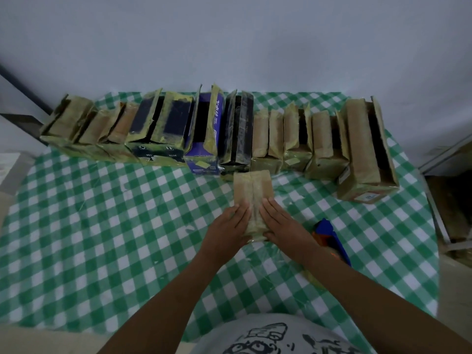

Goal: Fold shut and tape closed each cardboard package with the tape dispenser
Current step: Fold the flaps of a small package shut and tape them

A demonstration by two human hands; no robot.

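My left hand (227, 226) and right hand (283, 223), each grip wide and flat, press the small brown cardboard package (252, 187) shut. The blue-and-orange tape dispenser (329, 236) lies just right of it.

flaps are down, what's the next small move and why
Likely hold the flaps down with the left hand and move the right hand to the tape dispenser beside it: both hands press the small box shut; the dispenser lies unheld.

A green checked cloth (102, 221) is lying spread out flat. A pale wall (229, 34) is rising behind it.
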